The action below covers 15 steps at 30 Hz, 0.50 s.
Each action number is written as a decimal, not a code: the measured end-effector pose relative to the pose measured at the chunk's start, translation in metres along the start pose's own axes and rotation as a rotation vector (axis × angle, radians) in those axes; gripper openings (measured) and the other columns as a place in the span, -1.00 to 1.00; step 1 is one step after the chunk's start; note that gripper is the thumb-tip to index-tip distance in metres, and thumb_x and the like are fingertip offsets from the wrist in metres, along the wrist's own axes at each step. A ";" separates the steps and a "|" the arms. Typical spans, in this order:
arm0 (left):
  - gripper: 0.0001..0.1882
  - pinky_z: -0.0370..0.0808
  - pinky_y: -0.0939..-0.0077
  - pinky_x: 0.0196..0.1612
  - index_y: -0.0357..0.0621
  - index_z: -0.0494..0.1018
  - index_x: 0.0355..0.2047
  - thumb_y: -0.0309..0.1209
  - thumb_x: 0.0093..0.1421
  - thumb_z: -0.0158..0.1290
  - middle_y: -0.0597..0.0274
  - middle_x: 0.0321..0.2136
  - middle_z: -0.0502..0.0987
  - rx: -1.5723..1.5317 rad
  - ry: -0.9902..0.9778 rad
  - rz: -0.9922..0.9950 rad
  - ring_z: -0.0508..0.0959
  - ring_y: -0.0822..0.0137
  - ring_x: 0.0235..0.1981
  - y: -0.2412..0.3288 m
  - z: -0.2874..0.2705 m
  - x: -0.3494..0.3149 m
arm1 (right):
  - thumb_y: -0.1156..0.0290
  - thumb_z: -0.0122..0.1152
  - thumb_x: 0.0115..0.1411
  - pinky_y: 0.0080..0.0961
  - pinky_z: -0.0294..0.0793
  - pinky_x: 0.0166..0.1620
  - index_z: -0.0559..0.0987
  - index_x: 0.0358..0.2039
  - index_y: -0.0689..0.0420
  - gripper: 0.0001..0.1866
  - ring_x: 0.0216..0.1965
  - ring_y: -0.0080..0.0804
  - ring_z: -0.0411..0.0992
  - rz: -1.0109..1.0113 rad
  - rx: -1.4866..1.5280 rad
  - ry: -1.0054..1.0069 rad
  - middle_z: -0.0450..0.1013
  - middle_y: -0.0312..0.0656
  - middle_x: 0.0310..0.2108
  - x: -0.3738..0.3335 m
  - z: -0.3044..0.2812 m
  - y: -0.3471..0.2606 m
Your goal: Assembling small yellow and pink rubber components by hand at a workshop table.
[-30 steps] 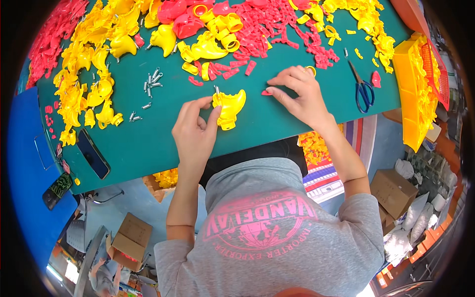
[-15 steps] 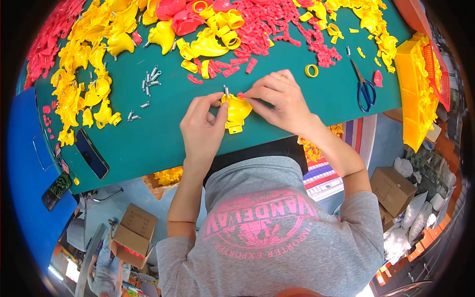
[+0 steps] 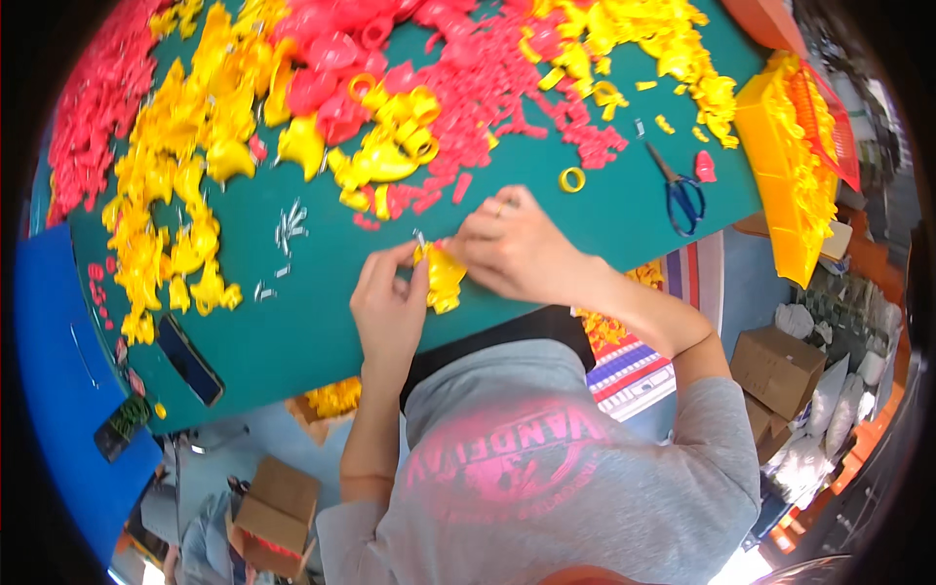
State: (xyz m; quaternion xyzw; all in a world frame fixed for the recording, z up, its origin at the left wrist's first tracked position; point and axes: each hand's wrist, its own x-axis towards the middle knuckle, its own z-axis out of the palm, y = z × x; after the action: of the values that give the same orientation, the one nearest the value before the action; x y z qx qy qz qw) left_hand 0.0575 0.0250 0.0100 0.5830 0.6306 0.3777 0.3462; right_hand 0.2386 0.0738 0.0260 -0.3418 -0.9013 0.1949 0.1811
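A yellow moulded plastic part [image 3: 445, 281] hangs just over the front of the green table [image 3: 331, 283]. My left hand [image 3: 390, 300] grips its left side between thumb and fingers. At its upper end a small metal spring [image 3: 419, 236] sticks up beside my left fingertips. My right hand [image 3: 509, 249] is pinched at the part's upper right, with a small red plastic piece [image 3: 441, 244] at its fingertips. Those fingers hide most of the red piece, and motion blurs it. Loose metal springs [image 3: 290, 226] lie on the table to the left of my hands.
Heaps of yellow parts [image 3: 180, 195] and red parts [image 3: 478, 88] cover the far side and left. Blue-handled scissors [image 3: 684, 203] and a yellow ring [image 3: 572, 179] lie to the right. A yellow bin [image 3: 770, 166] stands at the right edge, a phone [image 3: 190, 361] at the left.
The whole view has tilted and shifted, so the table sits differently in it. My right fingertips have come in closer over the top of the yellow part. My left hand keeps its grip.
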 end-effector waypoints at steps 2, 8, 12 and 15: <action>-0.77 0.27 0.70 -0.66 -0.24 0.46 -0.30 -0.62 -0.03 0.11 0.25 -0.46 0.44 0.036 -0.047 -0.033 0.34 0.57 -0.71 -0.001 -0.005 -0.002 | 0.39 0.22 -0.04 -0.40 0.27 -0.22 0.57 -0.40 0.07 -0.85 -0.39 -0.43 0.36 -0.064 0.166 0.004 0.39 -0.32 -0.51 0.003 -0.011 0.009; -0.63 0.27 0.78 -0.66 -0.24 0.45 -0.25 -0.62 -0.15 0.21 0.19 -0.34 0.43 -0.127 -0.101 -0.069 0.36 0.61 -0.67 0.013 -0.025 -0.023 | 0.31 0.17 0.06 -0.62 0.32 -0.51 0.57 -0.39 0.18 -0.80 -0.64 -0.54 0.34 0.441 -0.088 0.723 0.42 -0.23 -0.67 0.050 -0.080 0.144; -0.61 0.28 0.79 -0.66 -0.27 0.44 -0.25 -0.61 -0.16 0.23 0.17 -0.33 0.42 -0.078 -0.167 -0.040 0.36 0.62 -0.67 0.006 -0.020 -0.029 | 0.00 0.22 -0.04 -0.37 0.38 -0.21 0.58 -0.33 0.10 -0.58 -0.27 -0.28 0.45 0.475 -0.542 0.599 0.48 -0.07 -0.31 0.097 -0.094 0.193; -0.68 0.31 0.78 -0.63 -0.28 0.45 -0.27 -0.63 -0.09 0.18 0.17 -0.34 0.42 -0.092 -0.157 -0.022 0.37 0.61 -0.66 0.005 -0.023 -0.026 | 0.28 0.13 -0.06 -0.23 0.39 -0.28 0.50 -0.38 0.22 -0.72 -0.33 -0.01 0.41 0.536 -0.355 0.641 0.42 0.05 -0.42 0.110 -0.094 0.204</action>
State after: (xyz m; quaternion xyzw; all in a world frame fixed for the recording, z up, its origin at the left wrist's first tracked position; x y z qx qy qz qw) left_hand 0.0418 -0.0029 0.0247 0.5875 0.5897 0.3556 0.4251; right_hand 0.3165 0.3114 0.0312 -0.6321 -0.6988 -0.0383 0.3326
